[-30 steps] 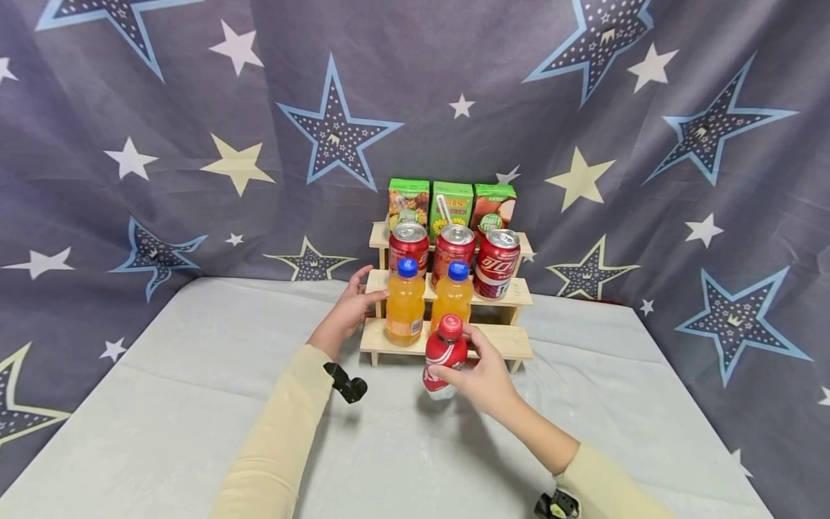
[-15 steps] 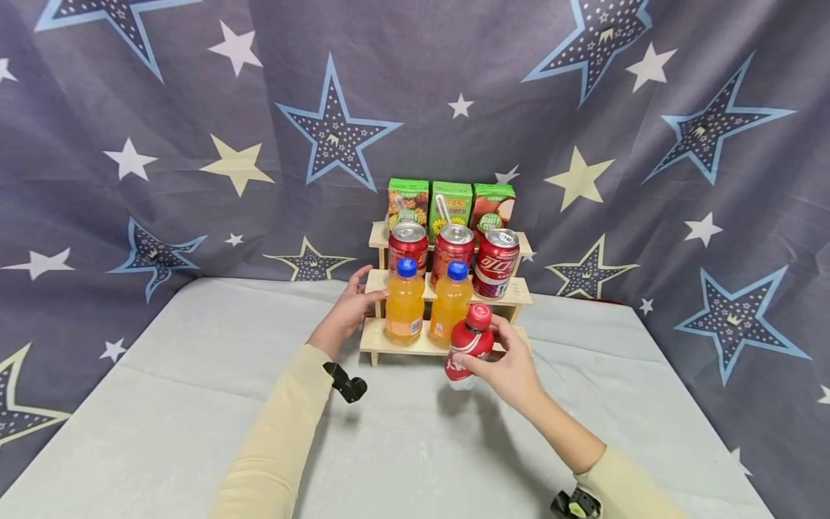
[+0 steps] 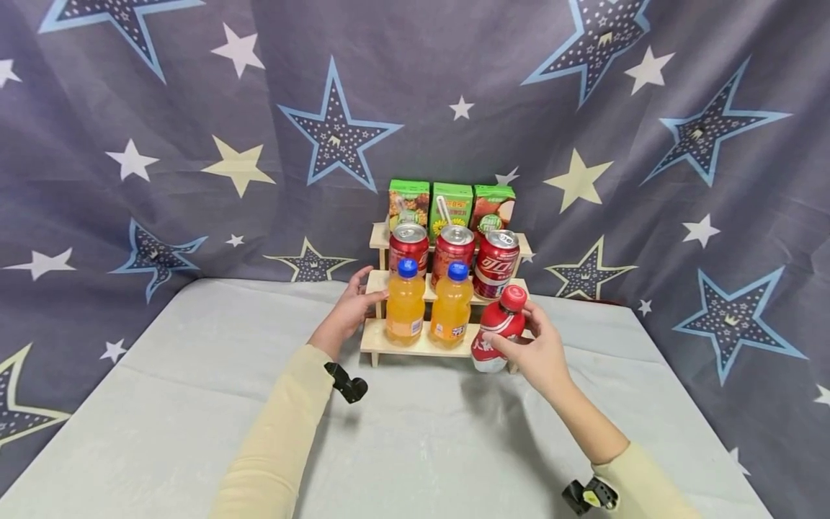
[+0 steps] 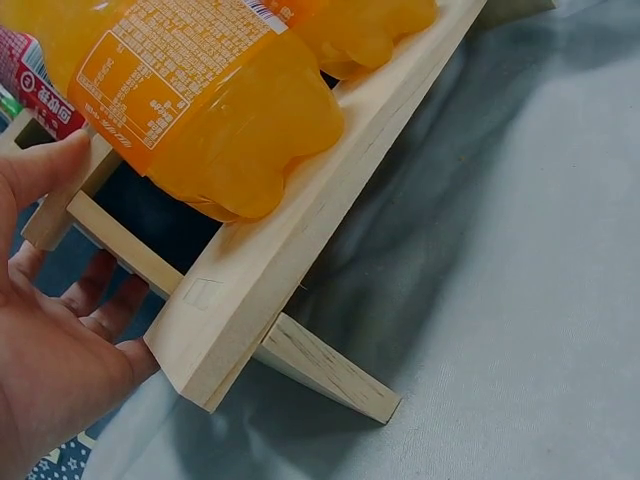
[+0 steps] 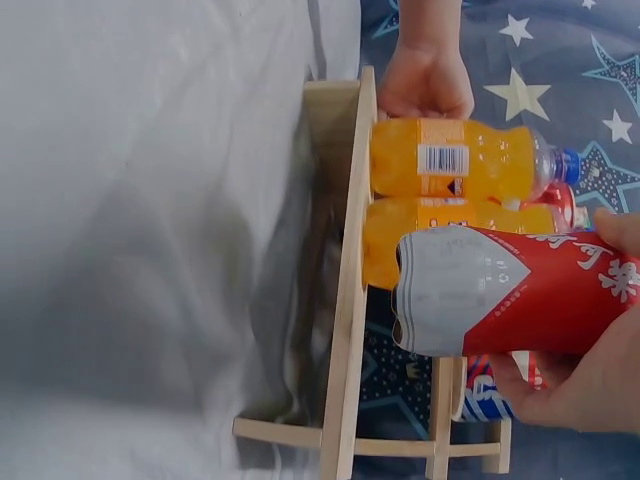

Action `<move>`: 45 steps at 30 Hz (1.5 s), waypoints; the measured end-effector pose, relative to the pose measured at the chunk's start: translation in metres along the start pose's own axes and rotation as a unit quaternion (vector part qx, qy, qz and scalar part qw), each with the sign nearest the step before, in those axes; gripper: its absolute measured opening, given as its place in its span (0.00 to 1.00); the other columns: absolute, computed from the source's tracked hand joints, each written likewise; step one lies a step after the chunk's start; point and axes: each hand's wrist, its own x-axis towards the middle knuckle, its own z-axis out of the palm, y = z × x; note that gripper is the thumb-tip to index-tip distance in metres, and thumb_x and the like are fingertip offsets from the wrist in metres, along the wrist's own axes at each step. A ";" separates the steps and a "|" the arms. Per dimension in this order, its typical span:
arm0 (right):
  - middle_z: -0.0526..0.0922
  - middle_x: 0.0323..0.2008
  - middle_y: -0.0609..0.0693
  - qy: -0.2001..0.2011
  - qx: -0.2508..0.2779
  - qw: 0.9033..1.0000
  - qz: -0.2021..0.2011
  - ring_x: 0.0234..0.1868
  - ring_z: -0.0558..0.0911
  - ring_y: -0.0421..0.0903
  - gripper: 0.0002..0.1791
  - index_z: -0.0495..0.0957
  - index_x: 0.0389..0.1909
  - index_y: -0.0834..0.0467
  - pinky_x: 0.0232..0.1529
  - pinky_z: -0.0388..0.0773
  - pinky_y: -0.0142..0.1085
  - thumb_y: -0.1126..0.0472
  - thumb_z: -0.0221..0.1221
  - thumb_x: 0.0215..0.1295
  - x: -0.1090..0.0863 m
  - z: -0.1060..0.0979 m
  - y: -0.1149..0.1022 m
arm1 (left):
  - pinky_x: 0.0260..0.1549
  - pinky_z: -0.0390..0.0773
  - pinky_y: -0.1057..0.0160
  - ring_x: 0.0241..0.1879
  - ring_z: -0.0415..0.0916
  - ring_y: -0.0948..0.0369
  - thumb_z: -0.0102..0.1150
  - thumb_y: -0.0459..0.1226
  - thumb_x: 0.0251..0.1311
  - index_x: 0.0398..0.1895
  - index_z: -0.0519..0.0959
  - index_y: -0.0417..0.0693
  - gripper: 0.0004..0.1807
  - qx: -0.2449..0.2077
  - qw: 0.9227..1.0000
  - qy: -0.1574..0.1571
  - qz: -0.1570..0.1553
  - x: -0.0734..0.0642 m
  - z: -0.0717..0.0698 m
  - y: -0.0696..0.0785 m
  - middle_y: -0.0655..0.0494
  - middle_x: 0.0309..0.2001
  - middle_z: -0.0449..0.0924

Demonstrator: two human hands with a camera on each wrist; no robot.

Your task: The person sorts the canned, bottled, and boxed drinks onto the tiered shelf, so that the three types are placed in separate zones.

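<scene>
My right hand [image 3: 540, 355] grips a red-capped cola bottle [image 3: 498, 328] with a red label, thumb on the near side. It is tilted, in front of the right end of a three-tier wooden display rack [image 3: 415, 349]. In the right wrist view, the grey-white base of the cola bottle [image 5: 470, 290] hangs clear of the lowest board. At the rack's left end, my left hand [image 3: 350, 310] holds the frame, its thumb and fingers around a board's end [image 4: 60, 205]. Two orange soda bottles with blue caps, a left one [image 3: 405, 306] and a right one [image 3: 452, 306], stand upright on the lowest tier.
Three red cans, including the right one [image 3: 496, 265], line the middle tier. Three green-topped drink cartons, such as the middle one [image 3: 452, 205], stand on the top tier. Pale cloth [image 3: 415, 440] covers the table, and a starred curtain [image 3: 194, 194] hangs behind.
My right hand has carried the cola bottle rightward and slightly up, from before the right orange bottle to the rack's right end. My left hand has stayed in place.
</scene>
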 end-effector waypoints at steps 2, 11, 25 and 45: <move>0.77 0.50 0.57 0.005 -0.003 1.000 0.002 0.43 0.74 0.39 0.33 0.68 0.57 0.59 0.38 0.76 0.21 0.64 0.70 0.49 0.002 -0.003 0.002 | 0.65 0.52 0.36 0.68 0.56 0.44 0.57 0.37 0.60 0.72 0.44 0.67 0.43 0.001 1.000 0.002 -0.001 0.000 0.001 0.001 0.43 0.71 0.50; 0.77 0.51 0.57 0.025 -0.009 1.000 0.004 0.43 0.73 0.38 0.33 0.68 0.58 0.60 0.39 0.75 0.19 0.64 0.69 0.50 0.010 -0.010 0.005 | 0.65 0.52 0.36 0.68 0.55 0.44 0.56 0.37 0.61 0.73 0.43 0.66 0.43 0.003 1.000 0.001 -0.002 0.001 0.002 0.001 0.43 0.71 0.51; 0.77 0.51 0.58 0.037 -0.022 0.999 0.007 0.44 0.72 0.44 0.35 0.66 0.60 0.59 0.37 0.73 0.18 0.62 0.68 0.52 0.027 -0.012 0.008 | 0.64 0.56 0.39 0.67 0.57 0.44 0.57 0.37 0.60 0.72 0.45 0.67 0.42 -0.007 1.000 0.003 -0.005 -0.001 0.002 0.002 0.43 0.70 0.52; 0.76 0.52 0.60 0.051 -0.033 0.998 0.019 0.49 0.73 0.50 0.37 0.65 0.61 0.61 0.44 0.72 0.28 0.61 0.69 0.50 0.043 0.001 0.024 | 0.65 0.53 0.38 0.68 0.56 0.44 0.57 0.37 0.61 0.72 0.44 0.66 0.42 -0.007 1.000 0.002 0.000 -0.001 0.002 0.001 0.43 0.71 0.51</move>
